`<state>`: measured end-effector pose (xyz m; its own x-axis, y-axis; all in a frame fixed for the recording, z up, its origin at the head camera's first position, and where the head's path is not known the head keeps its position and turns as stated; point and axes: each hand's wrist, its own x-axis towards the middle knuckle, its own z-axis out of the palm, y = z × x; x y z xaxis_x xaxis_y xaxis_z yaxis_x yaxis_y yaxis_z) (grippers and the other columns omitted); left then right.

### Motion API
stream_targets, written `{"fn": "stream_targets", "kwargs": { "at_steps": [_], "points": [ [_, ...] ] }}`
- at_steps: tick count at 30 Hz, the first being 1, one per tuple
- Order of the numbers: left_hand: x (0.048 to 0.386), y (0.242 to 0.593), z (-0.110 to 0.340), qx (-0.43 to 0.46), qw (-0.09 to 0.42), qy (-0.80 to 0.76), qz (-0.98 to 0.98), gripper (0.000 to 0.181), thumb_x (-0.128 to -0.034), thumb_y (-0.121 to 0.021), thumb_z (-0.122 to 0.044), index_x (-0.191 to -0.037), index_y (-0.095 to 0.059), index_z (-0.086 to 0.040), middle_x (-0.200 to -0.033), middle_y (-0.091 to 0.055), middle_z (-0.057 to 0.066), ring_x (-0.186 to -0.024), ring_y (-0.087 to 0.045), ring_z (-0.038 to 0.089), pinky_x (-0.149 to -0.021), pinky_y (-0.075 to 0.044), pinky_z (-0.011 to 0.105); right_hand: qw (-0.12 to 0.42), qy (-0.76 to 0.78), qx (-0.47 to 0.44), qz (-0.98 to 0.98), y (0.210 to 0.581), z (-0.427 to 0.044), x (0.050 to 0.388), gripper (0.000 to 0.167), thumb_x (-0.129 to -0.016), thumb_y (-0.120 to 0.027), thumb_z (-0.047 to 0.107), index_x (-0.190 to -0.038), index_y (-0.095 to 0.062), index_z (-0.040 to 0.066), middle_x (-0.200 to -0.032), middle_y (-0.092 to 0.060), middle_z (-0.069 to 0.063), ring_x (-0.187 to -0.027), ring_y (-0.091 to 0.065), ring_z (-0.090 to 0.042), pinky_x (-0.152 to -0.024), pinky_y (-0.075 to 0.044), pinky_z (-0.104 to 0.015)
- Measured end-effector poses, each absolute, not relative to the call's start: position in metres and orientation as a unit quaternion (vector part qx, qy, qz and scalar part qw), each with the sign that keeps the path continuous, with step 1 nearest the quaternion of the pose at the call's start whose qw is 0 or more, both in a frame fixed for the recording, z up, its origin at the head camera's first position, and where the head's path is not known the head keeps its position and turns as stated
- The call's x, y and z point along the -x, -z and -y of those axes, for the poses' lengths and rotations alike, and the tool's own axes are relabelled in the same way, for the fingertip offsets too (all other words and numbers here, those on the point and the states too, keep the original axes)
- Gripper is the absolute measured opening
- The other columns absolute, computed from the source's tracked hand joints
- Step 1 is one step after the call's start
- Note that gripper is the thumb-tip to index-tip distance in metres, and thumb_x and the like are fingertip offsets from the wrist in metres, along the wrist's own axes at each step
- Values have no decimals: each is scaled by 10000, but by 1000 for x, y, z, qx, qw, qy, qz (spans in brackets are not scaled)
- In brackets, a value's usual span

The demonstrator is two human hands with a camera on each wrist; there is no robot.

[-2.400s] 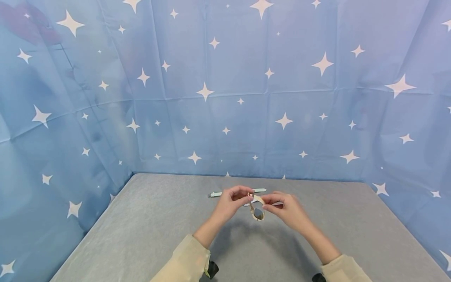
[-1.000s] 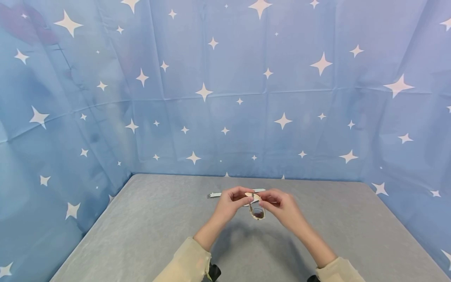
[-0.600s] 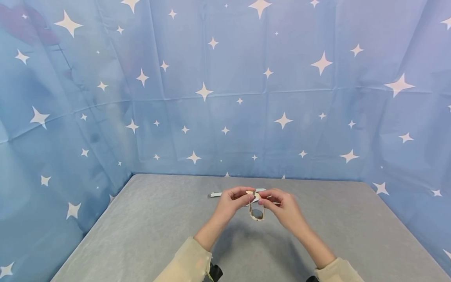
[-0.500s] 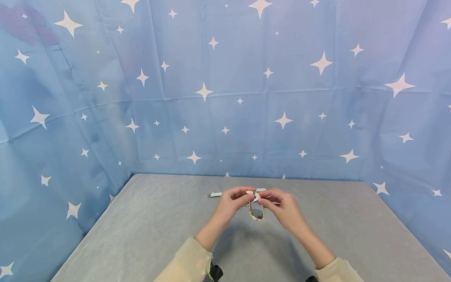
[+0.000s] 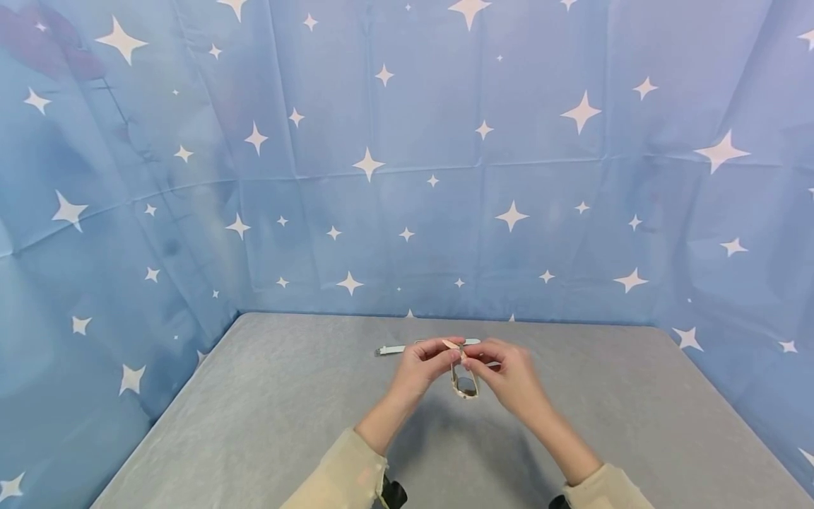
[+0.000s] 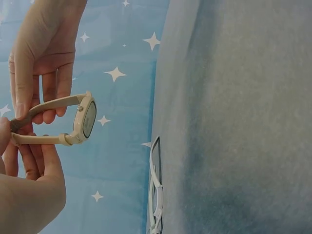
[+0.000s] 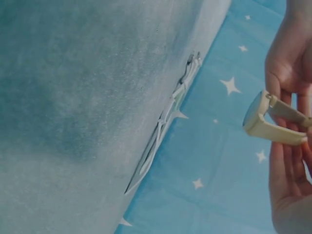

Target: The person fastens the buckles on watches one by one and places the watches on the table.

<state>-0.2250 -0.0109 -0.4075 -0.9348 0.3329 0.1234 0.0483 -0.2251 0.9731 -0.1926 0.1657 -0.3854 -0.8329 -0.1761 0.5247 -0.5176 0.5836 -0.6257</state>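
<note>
A cream wristwatch (image 5: 466,387) hangs above the table, its case lowest and its strap looped upward. My left hand (image 5: 420,366) pinches one strap end between thumb and fingers. Opposite it, my right hand (image 5: 511,369) pinches the other strap part, and the fingertips of both hands nearly meet. In the left wrist view, the watch case (image 6: 85,118) shows its dial edge-on, with the crown on its side. The right wrist view shows the strap (image 7: 275,131) running between the fingers of both hands. Fingers partly hide where the strap ends come together.
Behind the hands, white watch-like straps (image 5: 391,350) lie on the grey table (image 5: 286,410), partly hidden; the left wrist view shows more of these white straps (image 6: 156,195) near the far edge. A blue star-patterned curtain (image 5: 439,205) encloses the table.
My right hand has moved left, closer to my left hand, bringing the strap ends together. The watch case has swung and tilted slightly. My left hand has barely moved.
</note>
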Motion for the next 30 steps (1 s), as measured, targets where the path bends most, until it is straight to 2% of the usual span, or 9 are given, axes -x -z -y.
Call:
{"fn": "stream_targets", "kwargs": {
  "at_steps": [9, 14, 18, 23, 26, 30],
  "points": [
    [225, 403, 13, -152, 66, -764, -623, 290, -938, -694, -160, -1096, -680, 83, -1278, -691, 110, -1017, -682, 56, -981, -545, 310, 165, -451, -191, 856, 385, -165, 192, 174, -881, -754, 125, -1054, -754, 108, -959, -766, -46, -846, -727, -113, -736, -595, -210],
    [227, 401, 15, -142, 60, -773, -615, 278, -936, -699, -172, -1123, -707, 33, -1138, -738, 1, -1007, -686, 78, -1002, -540, 329, 136, -472, -194, 849, 389, -167, 193, 184, -893, -738, 116, -1077, -742, 112, -966, -775, -86, -853, -730, -102, -745, -583, -192],
    [227, 399, 16, -138, 64, -779, -608, 264, -937, -700, -183, -1137, -720, -12, -1130, -732, -11, -1015, -694, 87, -1020, -531, 344, 138, -485, -191, 842, 391, -168, 192, 186, -900, -727, 107, -1083, -745, 130, -966, -773, -48, -861, -729, -119, -753, -578, -186],
    [226, 398, 17, -140, 66, -775, -613, 291, -933, -705, -188, -1145, -707, 11, -1172, -726, 19, -1011, -697, 95, -1011, -535, 341, 158, -489, -196, 835, 393, -169, 193, 199, -896, -730, 105, -1094, -754, 107, -956, -768, -36, -849, -704, -44, -745, -581, -186],
    [225, 399, 18, -146, 72, -765, -624, 328, -930, -709, -187, -1196, -696, 6, -1147, -735, 16, -997, -687, 83, -980, -543, 318, 170, -486, -200, 834, 394, -169, 193, 208, -893, -732, 100, -1099, -758, 89, -967, -760, -45, -853, -704, -42, -744, -582, -185],
    [225, 402, 16, -158, 81, -753, -633, 350, -935, -704, -180, -1219, -678, 24, -1199, -727, 37, -998, -676, 50, -960, -544, 293, 179, -474, -197, 839, 393, -169, 192, 212, -888, -740, 110, -1098, -764, 90, -973, -751, -40, -855, -708, -54, -748, -578, -177]
  ]
}}
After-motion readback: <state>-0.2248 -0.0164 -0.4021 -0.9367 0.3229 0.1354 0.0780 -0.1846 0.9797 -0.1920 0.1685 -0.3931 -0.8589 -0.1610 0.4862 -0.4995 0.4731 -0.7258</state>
